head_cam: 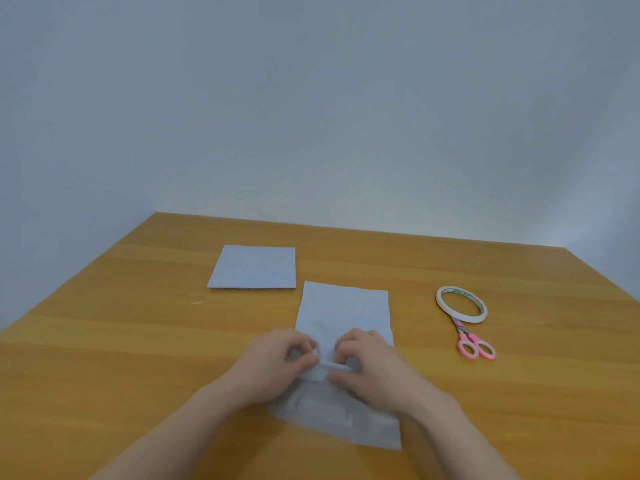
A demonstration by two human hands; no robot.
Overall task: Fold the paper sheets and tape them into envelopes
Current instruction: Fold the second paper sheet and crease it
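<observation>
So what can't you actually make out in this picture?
- Head view: the fold line in the near sheet, covered by the left hand and right hand.
- Print on the tape roll: too small.
- Scissors blade tips: under the roll.
- Elbows: cut off by the bottom edge.

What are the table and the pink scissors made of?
The table looks like wood, or a wood-look top: orange-brown with long grain streaks and a smooth, dull sheen. The scissors seem to have pink plastic handles and grey metal blades; the blade tips are partly hidden under the tape roll.
</observation>
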